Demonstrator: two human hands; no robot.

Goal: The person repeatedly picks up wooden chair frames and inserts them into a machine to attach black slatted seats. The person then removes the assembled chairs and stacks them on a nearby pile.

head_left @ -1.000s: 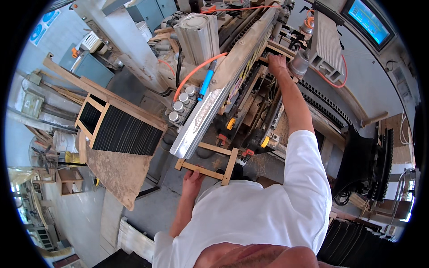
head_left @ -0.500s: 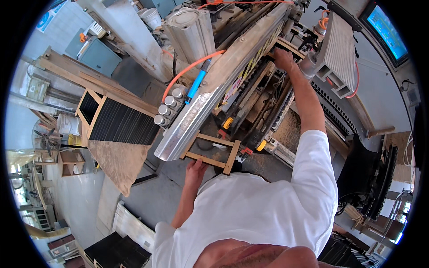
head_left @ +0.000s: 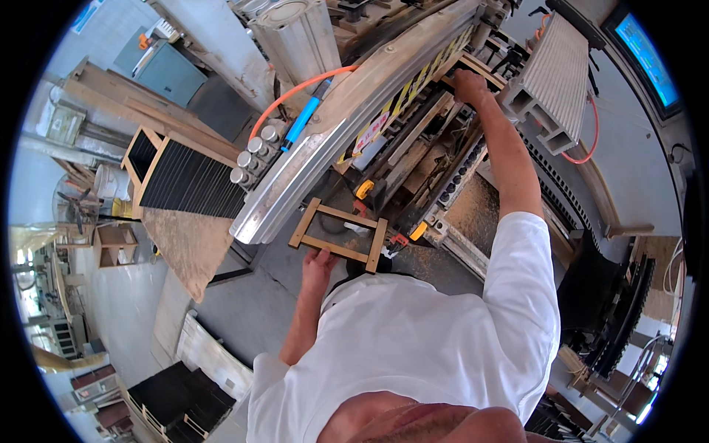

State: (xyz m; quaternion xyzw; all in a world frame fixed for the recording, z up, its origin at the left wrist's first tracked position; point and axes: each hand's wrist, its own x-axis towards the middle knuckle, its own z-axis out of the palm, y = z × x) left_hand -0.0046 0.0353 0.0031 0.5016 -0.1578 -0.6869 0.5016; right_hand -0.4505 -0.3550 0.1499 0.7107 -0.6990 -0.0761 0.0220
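Observation:
My left hand (head_left: pixel 318 266) is closed on the near rail of a small rectangular wooden frame (head_left: pixel 339 246), with the ends of its side pieces jutting past the rails. This frame is held low in front of my waist, beside the end of the machine's metal beam. Stretched far forward, my right hand (head_left: pixel 470 86) reaches into the machine bed (head_left: pixel 425 151). Its fingers are curled at a second wooden frame (head_left: pixel 484 71) lying at the far part of the bed. The hand hides part of that frame and the fingertips.
A long metal beam (head_left: pixel 317 148) with a blue tube (head_left: pixel 306 114) runs along the bed's left. Yellow-and-red clamps (head_left: pixel 365 189) stand at its near end. Right are a ribbed aluminium profile (head_left: pixel 550 88) and a screen (head_left: pixel 646 63). A stack of dark slats (head_left: pixel 188 177) stands left.
The wooden frame in my left hand has come out from beside the beam, so its whole left end now shows. My right hand stays at the far frame. The view has shifted slightly.

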